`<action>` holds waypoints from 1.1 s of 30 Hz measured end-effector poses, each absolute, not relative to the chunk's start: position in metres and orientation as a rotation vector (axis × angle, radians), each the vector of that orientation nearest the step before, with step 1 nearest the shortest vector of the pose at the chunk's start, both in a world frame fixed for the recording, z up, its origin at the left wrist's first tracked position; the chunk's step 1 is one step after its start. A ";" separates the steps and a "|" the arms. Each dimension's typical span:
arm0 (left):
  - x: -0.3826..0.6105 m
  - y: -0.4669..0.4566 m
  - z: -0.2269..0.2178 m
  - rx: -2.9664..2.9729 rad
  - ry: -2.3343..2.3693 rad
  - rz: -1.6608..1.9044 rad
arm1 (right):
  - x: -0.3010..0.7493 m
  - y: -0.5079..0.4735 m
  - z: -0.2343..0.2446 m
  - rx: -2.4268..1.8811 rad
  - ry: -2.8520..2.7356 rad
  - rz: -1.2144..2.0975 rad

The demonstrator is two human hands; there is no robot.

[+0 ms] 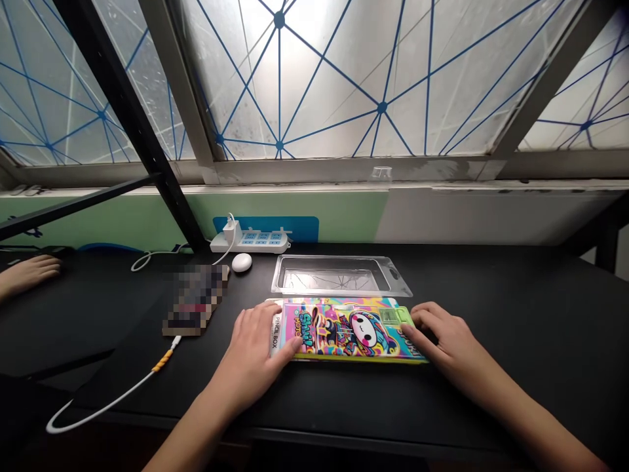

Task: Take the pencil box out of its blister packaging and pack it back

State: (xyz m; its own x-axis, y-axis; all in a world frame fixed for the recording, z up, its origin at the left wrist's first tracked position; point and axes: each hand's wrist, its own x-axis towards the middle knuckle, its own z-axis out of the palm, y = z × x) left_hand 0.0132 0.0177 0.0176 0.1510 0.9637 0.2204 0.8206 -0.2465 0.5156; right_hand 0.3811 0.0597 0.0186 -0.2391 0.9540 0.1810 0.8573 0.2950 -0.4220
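Left hand (pixel 255 357), right hand (pixel 439 334) — palms down, fingers curled.

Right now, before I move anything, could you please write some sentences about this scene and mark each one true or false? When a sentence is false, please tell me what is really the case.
1. The left hand and the right hand are both on the printed pencil box. True.
2. The pencil box lies inside the clear plastic tray. False: the tray lies apart from it, on the far side of the box.
3. The white power strip is at the back of the black desk. True.
4. A third hand is on the pencil box. False: that other hand is on the desk at the far left, away from the box.
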 end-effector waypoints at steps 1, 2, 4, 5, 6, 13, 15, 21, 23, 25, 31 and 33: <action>0.013 0.017 0.018 2.149 1.711 0.753 | 0.382 0.060 0.018 -1.623 -2.159 0.269; 0.012 0.016 0.020 2.132 1.693 0.748 | 0.383 0.060 0.017 -1.612 -2.149 0.192; 0.012 0.014 0.024 2.076 1.651 0.716 | 0.381 0.060 0.018 -1.542 -2.144 0.011; 0.012 0.013 0.026 2.044 1.633 0.702 | 0.378 0.060 0.019 -1.484 -2.157 -0.072; 0.012 0.012 0.028 2.014 1.616 0.695 | 0.374 0.059 0.020 -1.420 -2.180 -0.135; 0.009 0.014 0.026 2.027 1.599 0.646 | 0.308 0.059 0.035 -1.157 -2.429 -0.179; 0.009 0.015 0.024 2.034 1.602 0.647 | 0.289 0.062 0.037 -1.167 -2.479 -0.176; 0.008 0.014 0.027 2.033 1.557 0.686 | 0.255 0.072 0.034 -1.237 -2.456 -0.188; 0.007 0.013 0.028 2.019 1.541 0.705 | 0.253 0.074 0.032 -1.235 -2.426 -0.191; 0.008 0.012 0.029 2.002 1.534 0.719 | 0.253 0.075 0.031 -1.231 -2.401 -0.189; 0.009 0.011 0.033 2.039 1.512 0.765 | 0.253 0.074 0.041 -1.081 -2.203 -0.348; 0.006 0.011 0.035 2.104 1.465 0.736 | 0.256 0.070 0.044 -0.981 -2.148 -0.425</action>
